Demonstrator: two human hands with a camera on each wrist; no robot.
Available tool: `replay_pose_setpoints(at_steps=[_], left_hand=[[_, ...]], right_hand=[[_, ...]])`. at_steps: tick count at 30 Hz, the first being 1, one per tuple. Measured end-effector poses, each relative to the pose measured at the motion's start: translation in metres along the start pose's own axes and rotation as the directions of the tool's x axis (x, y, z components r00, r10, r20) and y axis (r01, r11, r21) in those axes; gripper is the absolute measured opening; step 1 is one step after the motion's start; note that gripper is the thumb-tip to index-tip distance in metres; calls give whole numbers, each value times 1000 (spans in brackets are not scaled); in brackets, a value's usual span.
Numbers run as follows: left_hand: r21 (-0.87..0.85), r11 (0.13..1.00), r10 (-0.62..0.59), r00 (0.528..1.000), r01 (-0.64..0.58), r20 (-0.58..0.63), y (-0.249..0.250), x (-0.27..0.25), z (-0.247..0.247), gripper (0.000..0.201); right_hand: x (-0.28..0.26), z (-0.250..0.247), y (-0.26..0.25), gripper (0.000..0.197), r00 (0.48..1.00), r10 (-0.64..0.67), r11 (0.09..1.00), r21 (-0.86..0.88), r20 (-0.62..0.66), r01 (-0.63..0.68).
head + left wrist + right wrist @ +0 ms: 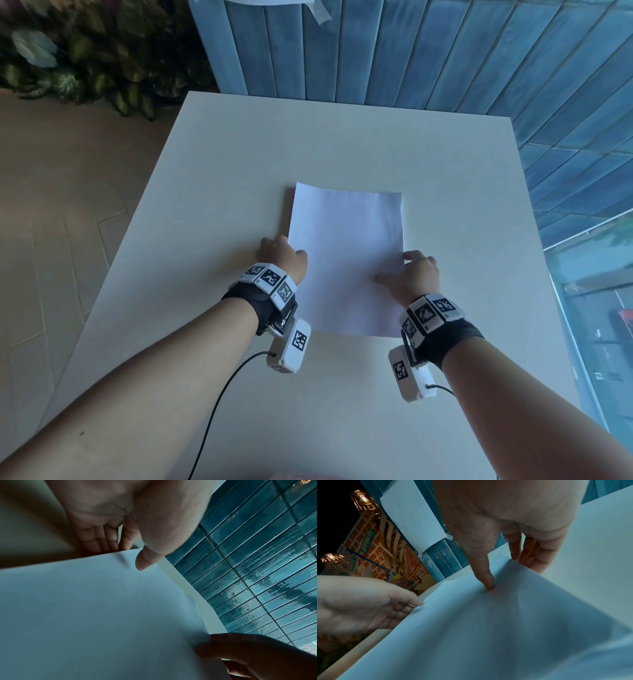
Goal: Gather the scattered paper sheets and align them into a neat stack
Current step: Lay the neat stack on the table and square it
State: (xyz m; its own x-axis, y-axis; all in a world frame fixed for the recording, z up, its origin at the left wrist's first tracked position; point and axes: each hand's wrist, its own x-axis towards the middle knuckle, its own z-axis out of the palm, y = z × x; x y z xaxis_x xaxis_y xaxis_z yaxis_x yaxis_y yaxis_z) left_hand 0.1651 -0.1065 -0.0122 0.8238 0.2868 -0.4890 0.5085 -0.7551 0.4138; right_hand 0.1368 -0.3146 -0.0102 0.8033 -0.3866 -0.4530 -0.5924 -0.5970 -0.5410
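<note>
A stack of white paper sheets [346,260] lies in the middle of the pale table [239,154], long side pointing away from me. My left hand [281,255] grips its left edge, thumb on top and fingers tucked under, as the left wrist view shows [126,553]. At the right edge my right hand [411,270] pinches the sheets; in the right wrist view [510,573] its thumb presses down on top while the fingers go beneath the slightly lifted edge. The sheets' far corners [193,601] sit a little out of line.
A blue tiled wall [411,51] rises behind the table's far edge, with a paper sheet taped to it [412,520]. Leafy plants [85,61] stand at the far left above a tan floor. A window [599,308] runs along the right.
</note>
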Motion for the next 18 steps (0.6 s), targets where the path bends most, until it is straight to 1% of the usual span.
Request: replay_pose_setpoints(at_steps=[2,6,7,9,11,14,18], left_hand=[[19,1000,5,1000,-5,7,-2,3,-1,40],[-32,999,34,999,-34,-6,-2,8,-2,41],[-43,998,35,999,-35,-5,-3,8,-3,41],[-40,998,45,999,-45,-2,-3,10,-3,41],[-17,998,56,998,-56,0,-5,11,-3,40],[11,998,68,998,-68,-2,-6,11,-2,36],[38,995,95,995,-95,-4,-7,11,-2,35]], right_hand=[[1,1,0,64,1000,-9,1000,-23,-3,9],[6,2,0,61,1000,-21,998,-59,9,22],[6,2,0,56,1000,-21,997,-71,16,22],[9,2,0,40,999,-42,995,-85,11,43],[12,3,1,29,999,-54,996,-66,-4,54],[13,6,4,31,999,-50,998,-28,-10,50],[14,6,6,35,998,-54,998,-24,-6,54]])
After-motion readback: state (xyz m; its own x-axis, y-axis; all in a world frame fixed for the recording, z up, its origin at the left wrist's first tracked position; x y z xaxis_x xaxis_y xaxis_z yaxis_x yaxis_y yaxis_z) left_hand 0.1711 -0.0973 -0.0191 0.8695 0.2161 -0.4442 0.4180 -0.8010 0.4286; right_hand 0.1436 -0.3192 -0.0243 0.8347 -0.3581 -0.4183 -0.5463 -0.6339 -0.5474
